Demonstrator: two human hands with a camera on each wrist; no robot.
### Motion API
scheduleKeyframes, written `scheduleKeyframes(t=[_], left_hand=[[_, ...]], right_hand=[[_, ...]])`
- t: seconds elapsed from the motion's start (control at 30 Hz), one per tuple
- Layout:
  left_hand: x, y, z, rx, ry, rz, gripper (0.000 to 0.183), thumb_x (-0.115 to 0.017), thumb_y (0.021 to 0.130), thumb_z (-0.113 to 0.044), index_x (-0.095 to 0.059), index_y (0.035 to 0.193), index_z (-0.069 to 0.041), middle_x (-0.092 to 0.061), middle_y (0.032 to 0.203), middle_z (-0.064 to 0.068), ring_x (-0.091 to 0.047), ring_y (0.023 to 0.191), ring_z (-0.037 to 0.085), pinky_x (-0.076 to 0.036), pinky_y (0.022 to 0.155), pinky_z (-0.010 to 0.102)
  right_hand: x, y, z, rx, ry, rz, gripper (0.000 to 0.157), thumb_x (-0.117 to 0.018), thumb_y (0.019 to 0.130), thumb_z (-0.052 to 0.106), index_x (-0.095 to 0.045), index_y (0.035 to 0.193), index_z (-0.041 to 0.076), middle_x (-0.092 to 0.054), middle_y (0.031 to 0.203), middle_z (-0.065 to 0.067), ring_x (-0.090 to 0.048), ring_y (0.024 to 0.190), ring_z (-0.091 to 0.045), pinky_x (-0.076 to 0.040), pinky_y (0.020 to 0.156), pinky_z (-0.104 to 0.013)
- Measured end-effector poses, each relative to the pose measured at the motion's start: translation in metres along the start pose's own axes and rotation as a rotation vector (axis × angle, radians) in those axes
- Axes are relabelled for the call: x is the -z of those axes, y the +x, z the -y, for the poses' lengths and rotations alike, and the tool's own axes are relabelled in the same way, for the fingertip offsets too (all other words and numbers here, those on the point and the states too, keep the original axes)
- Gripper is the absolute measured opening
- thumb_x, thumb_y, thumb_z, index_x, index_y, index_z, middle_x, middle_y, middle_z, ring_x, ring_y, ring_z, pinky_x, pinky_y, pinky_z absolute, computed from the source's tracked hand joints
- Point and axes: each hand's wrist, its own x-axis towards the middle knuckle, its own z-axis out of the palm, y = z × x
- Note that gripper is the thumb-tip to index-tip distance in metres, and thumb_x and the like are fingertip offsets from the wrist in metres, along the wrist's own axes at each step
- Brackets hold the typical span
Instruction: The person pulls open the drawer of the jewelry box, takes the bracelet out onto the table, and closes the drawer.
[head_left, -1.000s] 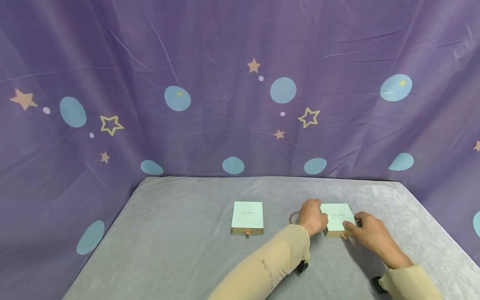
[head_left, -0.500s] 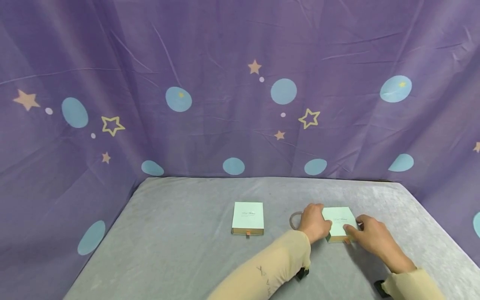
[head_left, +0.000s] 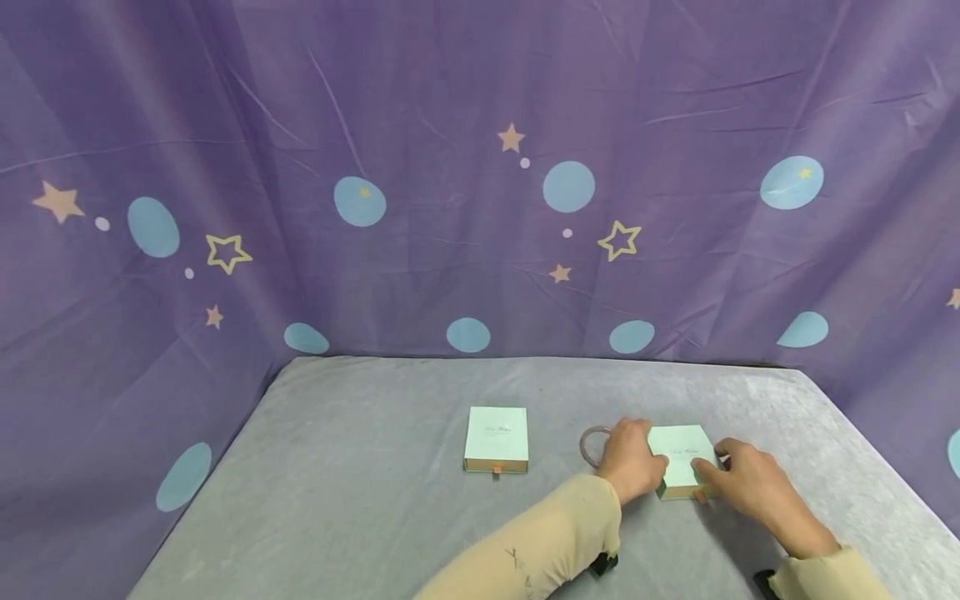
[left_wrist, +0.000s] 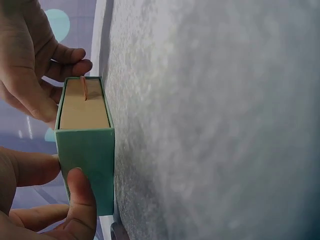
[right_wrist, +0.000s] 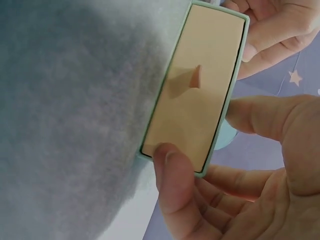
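Observation:
Both hands are at a mint-green drawer box (head_left: 678,462), which lies flat on the table. Its cream drawer front (right_wrist: 205,65) carries a small orange pull tab (left_wrist: 84,89) and sits flush in the sleeve. At the box's left side, my left hand (head_left: 632,460) holds on with thumb and bent fingers. My right hand (head_left: 753,483) grips the right side, its thumb on the top and one fingertip at a drawer-front corner in the right wrist view. Beside the left hand lies a greyish ring (head_left: 590,450), partly hidden by that hand.
A second mint-green drawer box (head_left: 497,437), also with an orange tab, lies left of the hands. Grey cloth covers the table (head_left: 337,492). A purple curtain (head_left: 420,167) with stars and blue dots hangs behind and at the sides.
The box between the hands has slid toward me and slightly right, both hands moving with it. More of the ring shows now. The second box stays in place.

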Motion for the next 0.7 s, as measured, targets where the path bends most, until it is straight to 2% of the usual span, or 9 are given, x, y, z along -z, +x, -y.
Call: scheduleKeyframes(t=[0.1,0.3,0.53,0.7], left_hand=[[0.000,-0.004,-0.001,0.003,-0.005,0.003,0.037,-0.074,0.079,-0.022,-0.068,0.114,-0.010,-0.061,0.102,-0.002,-0.056,0.095,0.009,-0.048,0.083,0.020],[-0.001,-0.010,-0.003,0.032,-0.003,0.029,0.044,-0.074,0.081,-0.024,-0.064,0.121,-0.010,-0.060,0.112,0.000,-0.056,0.102,0.013,-0.048,0.087,0.023],[0.000,-0.016,-0.004,0.040,0.006,0.016,0.043,-0.075,0.078,-0.023,-0.065,0.118,-0.010,-0.059,0.106,-0.001,-0.056,0.091,0.011,-0.048,0.080,0.021],[0.001,-0.019,-0.003,0.020,0.026,0.007,0.044,-0.076,0.077,-0.024,-0.065,0.117,-0.010,-0.060,0.103,-0.002,-0.056,0.091,0.009,-0.047,0.080,0.019]], right_hand=[[-0.001,-0.002,0.001,0.006,-0.008,-0.013,0.039,-0.063,0.089,0.035,-0.061,0.094,-0.004,-0.064,0.078,-0.006,-0.052,0.063,-0.019,-0.041,0.051,-0.032],[0.000,-0.003,0.001,0.001,-0.025,-0.009,0.044,-0.060,0.091,0.043,-0.061,0.091,-0.001,-0.065,0.080,-0.006,-0.053,0.064,-0.019,-0.042,0.053,-0.034],[-0.001,-0.005,0.003,-0.007,-0.033,0.003,0.043,-0.058,0.092,0.045,-0.061,0.088,0.002,-0.064,0.077,-0.004,-0.051,0.061,-0.018,-0.041,0.051,-0.033],[-0.001,-0.006,0.005,-0.025,-0.010,0.019,0.039,-0.057,0.093,0.041,-0.060,0.083,0.004,-0.058,0.063,-0.002,-0.052,0.052,-0.017,-0.040,0.047,-0.033]])
